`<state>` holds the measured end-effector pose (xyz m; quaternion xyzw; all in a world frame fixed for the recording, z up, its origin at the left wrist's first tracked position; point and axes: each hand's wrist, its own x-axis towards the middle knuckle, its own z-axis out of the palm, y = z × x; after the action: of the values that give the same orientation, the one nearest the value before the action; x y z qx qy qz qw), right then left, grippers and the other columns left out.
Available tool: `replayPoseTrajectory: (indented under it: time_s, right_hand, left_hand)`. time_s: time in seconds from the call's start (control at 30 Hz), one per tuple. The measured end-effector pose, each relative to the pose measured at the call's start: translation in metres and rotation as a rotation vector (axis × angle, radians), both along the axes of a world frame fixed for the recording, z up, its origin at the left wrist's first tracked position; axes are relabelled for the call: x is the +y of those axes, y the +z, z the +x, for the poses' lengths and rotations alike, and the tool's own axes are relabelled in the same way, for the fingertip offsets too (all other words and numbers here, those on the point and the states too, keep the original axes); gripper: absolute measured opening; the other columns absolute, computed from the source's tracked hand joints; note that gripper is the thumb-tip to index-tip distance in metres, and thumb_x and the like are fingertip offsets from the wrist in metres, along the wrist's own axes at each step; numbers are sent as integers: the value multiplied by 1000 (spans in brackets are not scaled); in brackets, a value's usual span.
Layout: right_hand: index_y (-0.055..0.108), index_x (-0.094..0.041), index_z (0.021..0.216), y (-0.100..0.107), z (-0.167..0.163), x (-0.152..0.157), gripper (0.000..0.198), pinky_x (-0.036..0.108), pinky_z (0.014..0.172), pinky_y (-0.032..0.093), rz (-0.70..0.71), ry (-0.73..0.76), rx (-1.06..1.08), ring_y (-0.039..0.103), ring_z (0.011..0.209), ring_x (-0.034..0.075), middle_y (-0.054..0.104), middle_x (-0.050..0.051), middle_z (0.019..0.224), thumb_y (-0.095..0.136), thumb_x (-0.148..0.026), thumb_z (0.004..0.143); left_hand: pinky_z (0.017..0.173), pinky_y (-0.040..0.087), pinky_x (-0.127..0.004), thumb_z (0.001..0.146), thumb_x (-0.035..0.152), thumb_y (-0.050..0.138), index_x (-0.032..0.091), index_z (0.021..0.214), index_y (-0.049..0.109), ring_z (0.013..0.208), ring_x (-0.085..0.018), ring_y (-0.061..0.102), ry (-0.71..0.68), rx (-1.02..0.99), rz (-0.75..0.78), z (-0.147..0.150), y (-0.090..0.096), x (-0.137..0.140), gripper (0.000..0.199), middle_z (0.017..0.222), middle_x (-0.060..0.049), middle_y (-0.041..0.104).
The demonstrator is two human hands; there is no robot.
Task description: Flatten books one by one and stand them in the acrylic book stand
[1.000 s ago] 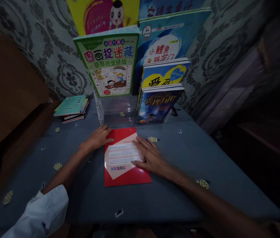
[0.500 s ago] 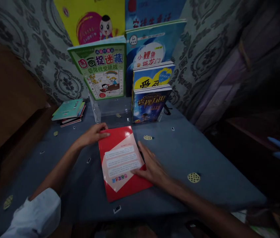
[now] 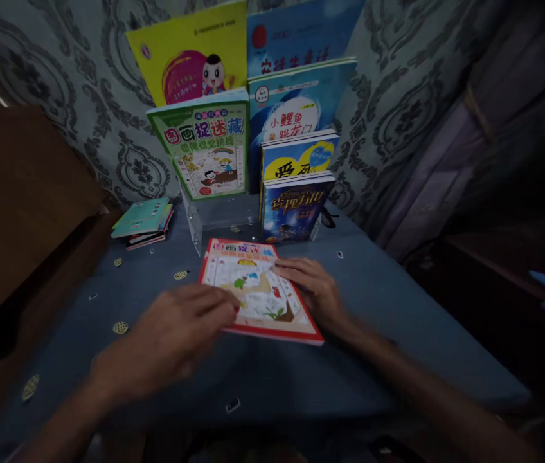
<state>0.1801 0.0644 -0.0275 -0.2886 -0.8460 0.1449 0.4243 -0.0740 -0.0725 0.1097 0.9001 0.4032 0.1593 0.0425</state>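
Note:
A red-bordered children's picture book is tilted above the grey-blue tablecloth, its illustrated front cover facing me. My left hand, blurred by motion, is closed on the book's lower left edge. At the book's right edge, my right hand grips it, with fingers over the cover and the rest of the hand beside the edge. Just beyond the book stands a clear plastic rack. A green picture book with a similar title leans in the rack's left side.
On the rack's right stand a dark blue book, a blue-and-yellow book and a teal book. A yellow book rises behind. Small books lie stacked at left. A brown board and a curtain flank the table.
The red book has been turned over from its back cover to its front and raised at an angle. My left hand moved from its top left corner to the near left edge.

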Motion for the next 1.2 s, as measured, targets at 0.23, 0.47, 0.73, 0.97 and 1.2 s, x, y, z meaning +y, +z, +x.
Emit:
replayPoseTrajectory:
  time_s: [0.23, 0.47, 0.73, 0.97, 1.2]
  right_hand:
    - [73, -24, 114, -45, 12, -2, 32, 50, 93, 56, 40, 121, -284, 63, 116, 28, 73, 12, 118, 47, -18, 97]
    - [71, -26, 119, -41, 11, -2, 38, 50, 96, 56, -20, 127, -344, 63, 118, 27, 71, 10, 123, 44, -14, 95]
    - [73, -23, 116, -36, 6, -3, 34, 52, 95, 53, -13, 90, -401, 63, 114, 30, 72, 12, 119, 48, -18, 94]
    - [67, -17, 126, -24, -51, 4, 42, 52, 107, 46, -60, 169, -452, 60, 123, 28, 69, 14, 128, 46, -10, 90]
    - [43, -8, 148, -28, -118, 18, 58, 51, 121, 28, -156, 155, -546, 36, 147, 26, 44, 20, 154, 37, -6, 90]
  left_hand:
    - [99, 53, -41, 93, 14, 58, 17, 110, 59, 119, -26, 62, 7, 191, -9, 18, -119, -25, 18, 123, -10, 68]
    - [93, 54, -34, 102, 21, 44, 20, 112, 61, 108, -20, 65, 153, 118, -167, -5, -111, 15, 20, 115, -8, 68]
    - [108, 45, -43, 100, 20, 44, 14, 131, 56, 125, -26, 57, 458, 142, -102, -38, -137, 89, 34, 138, -13, 60]
    - [105, 46, -45, 101, 21, 41, 17, 130, 59, 127, -26, 57, 522, 64, 9, -38, -155, 95, 34, 140, -13, 60]
    - [106, 45, -45, 102, 20, 40, 17, 130, 58, 128, -25, 57, 522, 34, 28, -38, -160, 93, 34, 140, -13, 60]
